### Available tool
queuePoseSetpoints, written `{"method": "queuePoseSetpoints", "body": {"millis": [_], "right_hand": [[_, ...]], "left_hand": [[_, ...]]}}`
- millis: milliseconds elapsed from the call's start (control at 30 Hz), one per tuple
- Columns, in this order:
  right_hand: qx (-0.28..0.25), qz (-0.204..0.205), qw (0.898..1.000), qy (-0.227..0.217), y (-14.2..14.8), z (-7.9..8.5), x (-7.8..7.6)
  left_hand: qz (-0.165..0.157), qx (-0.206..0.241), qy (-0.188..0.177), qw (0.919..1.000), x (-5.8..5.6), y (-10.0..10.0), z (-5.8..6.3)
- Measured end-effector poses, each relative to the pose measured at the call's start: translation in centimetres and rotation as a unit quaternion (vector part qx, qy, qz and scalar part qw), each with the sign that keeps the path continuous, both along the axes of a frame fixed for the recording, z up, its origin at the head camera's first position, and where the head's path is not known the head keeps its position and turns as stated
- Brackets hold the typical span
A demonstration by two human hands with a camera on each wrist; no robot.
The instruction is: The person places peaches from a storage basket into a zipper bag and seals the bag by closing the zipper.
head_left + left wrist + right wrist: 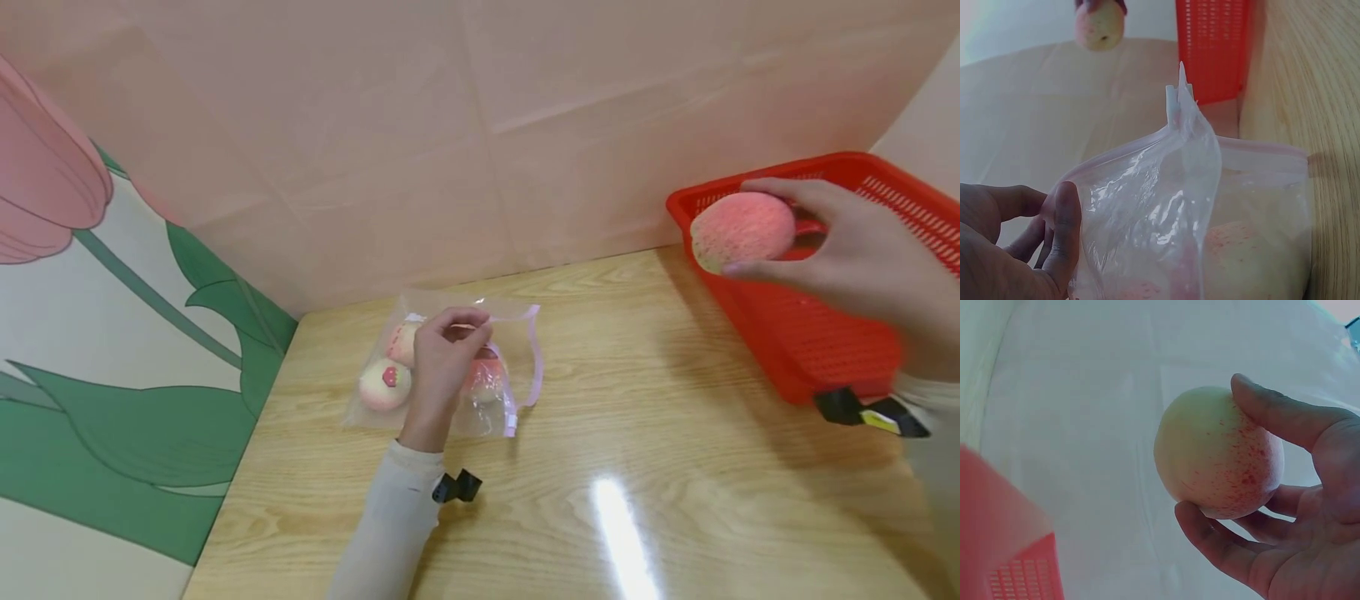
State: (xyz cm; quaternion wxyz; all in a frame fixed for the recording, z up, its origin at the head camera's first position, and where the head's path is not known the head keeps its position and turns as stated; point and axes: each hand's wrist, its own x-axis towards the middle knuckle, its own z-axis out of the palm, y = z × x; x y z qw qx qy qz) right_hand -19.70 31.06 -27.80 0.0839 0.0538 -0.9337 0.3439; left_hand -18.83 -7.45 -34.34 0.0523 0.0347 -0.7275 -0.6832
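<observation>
Pinching a zip bag (1147, 200) in our left grip (442, 358), we clasp, toward its two o'clock, a peach (738, 229) in our right grip (862, 237).

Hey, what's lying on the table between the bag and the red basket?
Nothing: the head view shows only bare wood table between the bag and the basket.

At least four round pink-and-cream peach-like fruits (742, 232), one red perforated plastic basket (787, 333), one clear lilac-edged plastic zip bag (537, 367)
</observation>
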Motion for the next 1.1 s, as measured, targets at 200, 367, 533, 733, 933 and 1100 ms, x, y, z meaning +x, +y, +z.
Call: {"method": "queuePoseSetpoints", "body": {"millis": [200, 367, 533, 733, 933, 1100], "right_hand": [[0.009, 0.018, 1.000, -0.010, -1.3, -0.3, 0.4], [0.024, 0.046, 0.998, -0.018, -2.7, -1.1, 0.5], [0.023, 0.075, 0.996, -0.032, -4.3, -2.0, 0.9], [0.015, 0.099, 0.994, -0.040, -6.0, -2.9, 1.0], [0.019, 0.126, 0.991, -0.040, -7.7, -4.2, 0.8], [0.042, 0.170, 0.985, 0.006, -9.1, -5.5, 0.7]], "left_hand": [[-0.011, 0.011, 0.007, 0.9999, -0.2, 0.3, -0.3], [-0.012, 0.019, 0.013, 0.9997, -0.4, 0.4, -0.4], [-0.017, 0.026, 0.012, 0.9994, -0.3, 0.6, -0.4], [-0.016, 0.018, 0.010, 0.9997, 0.0, 0.7, -0.2], [-0.015, 0.013, 0.018, 0.9996, 0.2, 0.7, -0.1], [-0.012, 0.009, 0.019, 0.9997, 0.3, 0.6, -0.1]]}}
